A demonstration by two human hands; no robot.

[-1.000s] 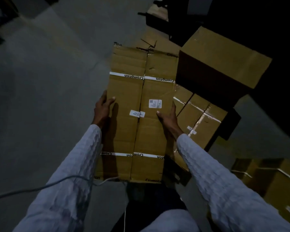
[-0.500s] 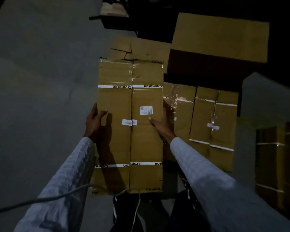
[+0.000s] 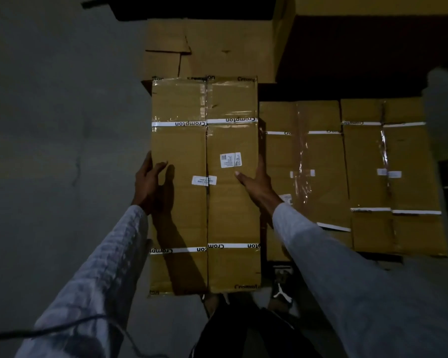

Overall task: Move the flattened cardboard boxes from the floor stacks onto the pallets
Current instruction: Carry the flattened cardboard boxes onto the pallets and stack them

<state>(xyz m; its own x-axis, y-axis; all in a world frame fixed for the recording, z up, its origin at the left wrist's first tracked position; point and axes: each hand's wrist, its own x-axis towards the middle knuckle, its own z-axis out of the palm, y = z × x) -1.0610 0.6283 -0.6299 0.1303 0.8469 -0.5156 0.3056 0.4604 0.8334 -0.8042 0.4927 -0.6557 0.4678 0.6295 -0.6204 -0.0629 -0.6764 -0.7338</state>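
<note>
Cardboard in hand: you hold the flat box by its long edges, your left hand wrapped over the left edge with the thumb on top, your right hand round the right edge, thumb across the face near the label. Over the last second the view has swung from a slant to square-on, and the box now hangs lined up beside a row of flat boxes on your right, with a stack beyond its far end. It appears raised off the floor; whether those neighbours sit on a pallet the dim light hides. Squared up like this, it looks ready to set down, the placing not yet done.
</note>
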